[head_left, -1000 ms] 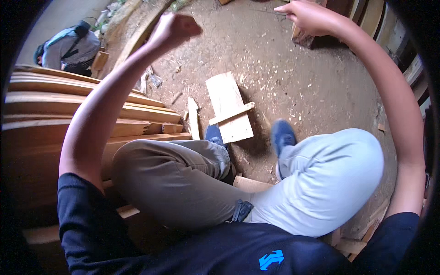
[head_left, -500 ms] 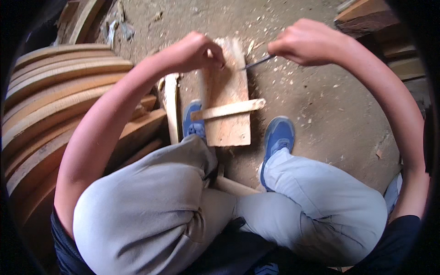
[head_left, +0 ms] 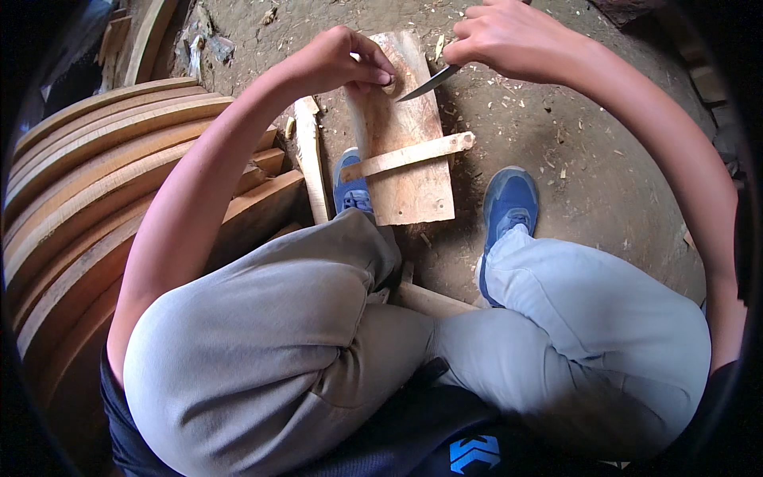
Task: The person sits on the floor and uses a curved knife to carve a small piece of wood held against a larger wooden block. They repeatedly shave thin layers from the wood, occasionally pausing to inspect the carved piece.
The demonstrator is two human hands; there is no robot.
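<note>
My left hand (head_left: 346, 60) is closed in a pinch over the upper left part of a pale wooden board (head_left: 413, 195). Between its thumb and fingers sits a small light-brown piece (head_left: 389, 86), probably wood. My right hand (head_left: 501, 41), up and to the right, is wrapped round a knife (head_left: 429, 83); its handle is hidden in the fist. The dark blade slants down-left over the board, its tip a little short of the small piece. A narrow wooden strip (head_left: 409, 156) lies across the board, below both hands.
Curved wooden pieces (head_left: 95, 167) are stacked at the left. Beside the board stands a slim pale offcut (head_left: 311, 155). My blue shoes (head_left: 509, 203) flank the board, and shavings litter the dirt floor (head_left: 588, 159). Dark timber (head_left: 707, 79) lies at the far right.
The knife blade has come closer to my left hand, and more of it shows. The small piece in that hand is now clearer. The whole view has shifted slightly.
</note>
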